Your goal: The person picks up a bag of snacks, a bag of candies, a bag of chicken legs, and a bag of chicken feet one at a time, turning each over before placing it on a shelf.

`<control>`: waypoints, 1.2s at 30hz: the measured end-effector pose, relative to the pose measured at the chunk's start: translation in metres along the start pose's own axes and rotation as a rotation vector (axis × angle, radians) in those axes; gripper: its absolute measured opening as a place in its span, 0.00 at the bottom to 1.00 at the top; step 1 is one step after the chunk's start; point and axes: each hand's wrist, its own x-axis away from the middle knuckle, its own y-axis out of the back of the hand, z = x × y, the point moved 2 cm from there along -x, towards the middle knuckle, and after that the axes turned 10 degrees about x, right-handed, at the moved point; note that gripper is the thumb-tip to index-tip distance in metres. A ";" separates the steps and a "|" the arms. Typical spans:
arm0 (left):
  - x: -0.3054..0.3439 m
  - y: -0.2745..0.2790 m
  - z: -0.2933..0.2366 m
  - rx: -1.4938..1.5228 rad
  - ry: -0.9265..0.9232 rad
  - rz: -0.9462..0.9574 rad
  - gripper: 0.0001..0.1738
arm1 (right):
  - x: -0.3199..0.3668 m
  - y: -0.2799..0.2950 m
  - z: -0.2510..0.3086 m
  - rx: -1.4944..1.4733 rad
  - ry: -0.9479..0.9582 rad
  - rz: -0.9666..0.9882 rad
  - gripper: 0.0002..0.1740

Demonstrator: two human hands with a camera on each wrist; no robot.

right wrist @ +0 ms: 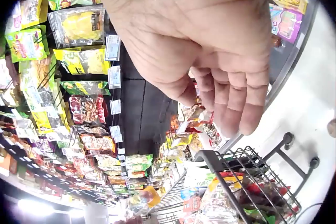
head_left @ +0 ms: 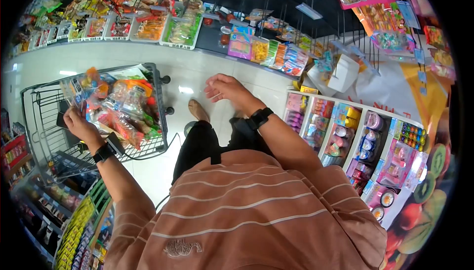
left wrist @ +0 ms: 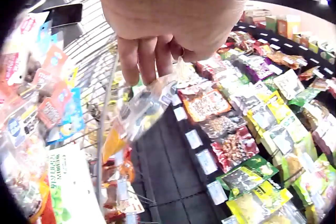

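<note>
My left hand [head_left: 83, 126] is over the shopping cart [head_left: 161, 104], pinching the top of a clear plastic snack bag [left wrist: 140, 111] between thumb and fingers. Something orange shows at the bag's lower end in the left wrist view. Beneath and beside it, a heap of packaged snacks [head_left: 129, 99] fills the near end of the cart. My right hand [head_left: 229, 92] hangs in the air to the right of the cart, fingers loosely bent, with nothing in them.
Trays of bagged snacks [head_left: 148, 25] line the shelf ahead. On the right stands a white rack [head_left: 340, 136] of small toys and sweets. Packets [head_left: 79, 230] fill a shelf at the lower left. A dark phone-like slab [left wrist: 65, 15] sits at the cart.
</note>
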 end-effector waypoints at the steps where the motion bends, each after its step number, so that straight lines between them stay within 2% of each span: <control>1: -0.006 0.000 -0.003 0.032 0.021 0.025 0.08 | 0.001 0.001 0.005 0.002 0.018 -0.002 0.17; 5: 0.015 -0.058 -0.032 0.039 0.127 0.193 0.11 | 0.006 0.001 0.038 -0.031 0.093 0.011 0.19; 6: 0.020 -0.069 -0.025 -0.167 0.051 0.312 0.12 | 0.009 0.001 0.046 -0.048 0.127 0.016 0.21; 8: 0.053 -0.114 -0.027 -0.397 -0.024 0.492 0.12 | 0.015 0.003 0.062 -0.086 0.202 0.017 0.25; 10: 0.096 -0.161 -0.026 -0.195 0.317 0.484 0.11 | 0.024 0.008 0.074 -0.122 0.255 0.038 0.26; 12: 0.135 -0.196 -0.012 -0.148 0.350 0.666 0.11 | 0.030 0.020 0.070 -0.146 0.296 0.040 0.27; 14: 0.171 -0.226 0.004 -0.013 0.595 0.706 0.11 | 0.030 0.035 0.059 -0.165 0.341 0.019 0.26; 16: 0.203 -0.255 0.000 -0.044 0.676 0.695 0.12 | 0.046 0.059 0.051 -0.162 0.307 0.019 0.22; 22: 0.267 -0.300 0.040 0.084 0.880 0.880 0.22 | 0.082 0.121 0.013 -0.389 0.248 -0.132 0.19; 26: 0.307 -0.325 0.052 0.123 0.984 0.959 0.21 | 0.098 0.153 -0.007 -0.407 0.276 -0.230 0.20; 36: 0.372 -0.369 0.072 0.071 1.072 1.020 0.20 | 0.117 0.210 -0.043 -0.524 0.331 -0.323 0.18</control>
